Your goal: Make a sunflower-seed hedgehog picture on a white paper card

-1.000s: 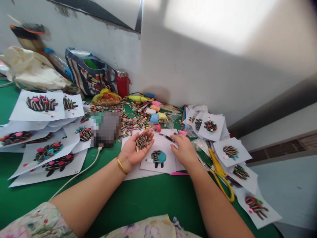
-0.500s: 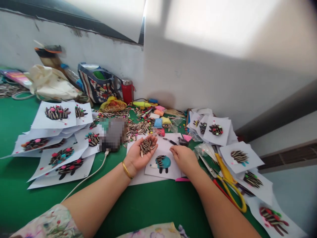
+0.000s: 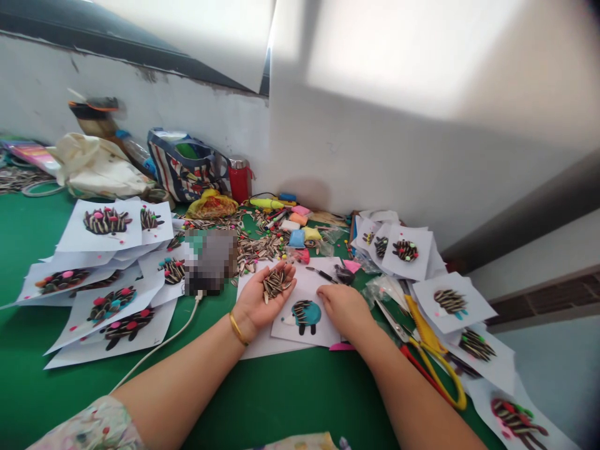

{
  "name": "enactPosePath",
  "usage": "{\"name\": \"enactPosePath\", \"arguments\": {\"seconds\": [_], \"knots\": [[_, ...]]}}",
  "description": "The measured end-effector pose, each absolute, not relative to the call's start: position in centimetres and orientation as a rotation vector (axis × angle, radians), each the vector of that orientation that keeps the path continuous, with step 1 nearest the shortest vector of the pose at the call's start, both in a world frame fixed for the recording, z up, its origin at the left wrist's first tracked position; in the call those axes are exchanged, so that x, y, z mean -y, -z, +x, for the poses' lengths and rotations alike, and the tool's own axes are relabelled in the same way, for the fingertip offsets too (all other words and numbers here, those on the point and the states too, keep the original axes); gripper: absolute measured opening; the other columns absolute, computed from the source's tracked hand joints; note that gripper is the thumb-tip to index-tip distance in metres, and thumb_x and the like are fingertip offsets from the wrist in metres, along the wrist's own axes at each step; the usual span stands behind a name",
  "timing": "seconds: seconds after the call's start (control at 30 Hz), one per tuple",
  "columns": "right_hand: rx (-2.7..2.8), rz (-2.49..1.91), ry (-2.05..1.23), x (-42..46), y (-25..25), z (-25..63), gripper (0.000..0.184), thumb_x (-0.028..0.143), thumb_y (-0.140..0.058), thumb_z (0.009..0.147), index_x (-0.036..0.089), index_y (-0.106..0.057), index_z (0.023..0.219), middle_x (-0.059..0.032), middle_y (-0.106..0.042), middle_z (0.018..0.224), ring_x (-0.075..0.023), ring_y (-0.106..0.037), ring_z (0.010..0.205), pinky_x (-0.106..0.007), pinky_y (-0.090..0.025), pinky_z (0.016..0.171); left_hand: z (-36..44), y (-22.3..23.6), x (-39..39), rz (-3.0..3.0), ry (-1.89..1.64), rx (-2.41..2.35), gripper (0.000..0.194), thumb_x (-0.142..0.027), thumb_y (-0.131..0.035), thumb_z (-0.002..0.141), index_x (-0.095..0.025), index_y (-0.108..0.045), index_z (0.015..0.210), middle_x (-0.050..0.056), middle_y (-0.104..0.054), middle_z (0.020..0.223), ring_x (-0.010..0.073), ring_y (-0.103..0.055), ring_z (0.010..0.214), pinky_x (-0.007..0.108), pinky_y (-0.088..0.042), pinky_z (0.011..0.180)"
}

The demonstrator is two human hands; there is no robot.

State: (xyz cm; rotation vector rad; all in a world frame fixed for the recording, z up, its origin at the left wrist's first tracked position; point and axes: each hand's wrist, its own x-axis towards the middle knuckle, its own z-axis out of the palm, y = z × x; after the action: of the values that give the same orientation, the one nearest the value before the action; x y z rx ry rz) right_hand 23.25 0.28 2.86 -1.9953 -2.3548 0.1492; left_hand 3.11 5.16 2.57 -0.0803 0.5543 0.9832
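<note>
My left hand (image 3: 252,305) is palm up and cupped, with a small heap of striped sunflower seeds (image 3: 276,284) resting in it. Below the fingers lies a white card (image 3: 327,336) bearing a blue clay hedgehog (image 3: 313,312). Seeds cover the left part of its back, and it has a white snout and black feet. Beside the card's right edge is my right hand (image 3: 347,309), its fingers curled together. Whatever they may hold is hidden. A black pen (image 3: 321,274) lies just beyond that hand.
Scissors with yellow handles (image 3: 434,362) lie at right near finished hedgehog cards (image 3: 464,315). More cards (image 3: 100,250) are piled at left. Loose seeds (image 3: 262,247) and clay packets (image 3: 297,238) lie behind. A white cable (image 3: 180,334) runs past my left forearm.
The view has tilted slightly, so the table sits a little lower in the picture. Both hands keep nearly the same pose, and the seeds remain in my left palm.
</note>
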Motion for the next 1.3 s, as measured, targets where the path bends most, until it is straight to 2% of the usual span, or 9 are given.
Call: {"name": "enactPosePath", "arguments": {"seconds": [0.47, 1.3], "knots": [[2.403, -2.042, -0.113, -0.03, -3.47, 22.65, 0.024, 0.025, -0.044, 0.097, 0.022, -0.068, 0.100, -0.0060, -0.072, 0.091, -0.0195, -0.065, 0.088, -0.028, -0.038, 0.074, 3.05, -2.22, -5.22, -0.072, -0.989, -0.538, 0.029, -0.021, -0.039, 0.096, -0.011, -0.066, 0.097, 0.015, -0.072, 0.097, 0.0227, -0.071, 0.092, 0.041, -0.056, 0.085], [2.394, -2.037, -0.062, 0.20, -2.85, 22.46, 0.019, 0.028, -0.049, 0.094, 0.021, -0.065, 0.102, -0.0060, -0.072, 0.093, -0.0211, -0.065, 0.088, -0.029, -0.039, 0.074, 3.03, -2.02, -5.00, -0.052, -0.975, -0.512, 0.029, -0.022, -0.039, 0.096, -0.012, -0.066, 0.098, 0.014, -0.073, 0.095, 0.0224, -0.071, 0.092, 0.042, -0.056, 0.086]]}}
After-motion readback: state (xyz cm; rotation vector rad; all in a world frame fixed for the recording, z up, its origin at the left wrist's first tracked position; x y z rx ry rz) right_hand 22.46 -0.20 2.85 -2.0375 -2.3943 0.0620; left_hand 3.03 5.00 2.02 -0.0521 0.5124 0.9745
